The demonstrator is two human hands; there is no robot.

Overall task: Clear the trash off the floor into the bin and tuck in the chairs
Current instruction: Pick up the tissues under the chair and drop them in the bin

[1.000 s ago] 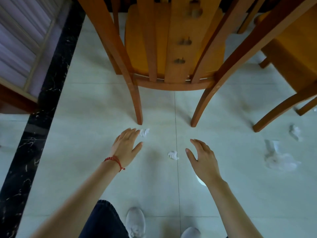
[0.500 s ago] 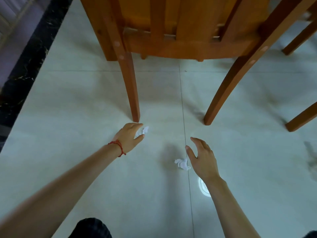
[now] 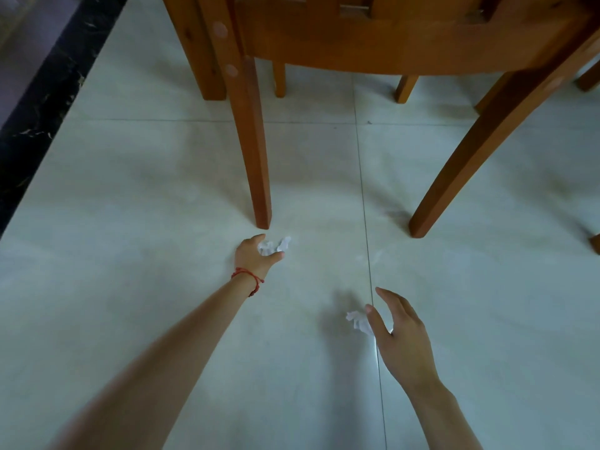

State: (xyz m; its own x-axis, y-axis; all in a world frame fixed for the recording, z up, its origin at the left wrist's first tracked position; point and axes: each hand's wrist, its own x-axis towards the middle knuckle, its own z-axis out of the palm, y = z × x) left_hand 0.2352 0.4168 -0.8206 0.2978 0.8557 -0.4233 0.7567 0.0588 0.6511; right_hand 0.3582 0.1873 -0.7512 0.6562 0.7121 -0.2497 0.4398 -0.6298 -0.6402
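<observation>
A crumpled white tissue (image 3: 276, 245) lies on the pale floor tiles just in front of the wooden chair's rear left leg (image 3: 255, 151). My left hand (image 3: 255, 256), with a red string on its wrist, curls around that tissue with fingers and thumb closing on it. A second crumpled tissue (image 3: 357, 321) lies further back towards me on the tile seam. My right hand (image 3: 401, 332) hovers beside it with fingers spread, the thumb touching or nearly touching the paper. The wooden chair (image 3: 406, 50) stands over the top of the view.
The chair's other rear leg (image 3: 467, 164) slants down at the right. Two front legs (image 3: 404, 89) show under the seat. A black marble strip (image 3: 42, 105) borders the floor at the left. A further chair leg (image 3: 589, 77) stands at the far right edge.
My view dropped closer to the floor. My left hand reached the tissue by the chair leg and closed around it. My right hand moved down beside the second tissue.
</observation>
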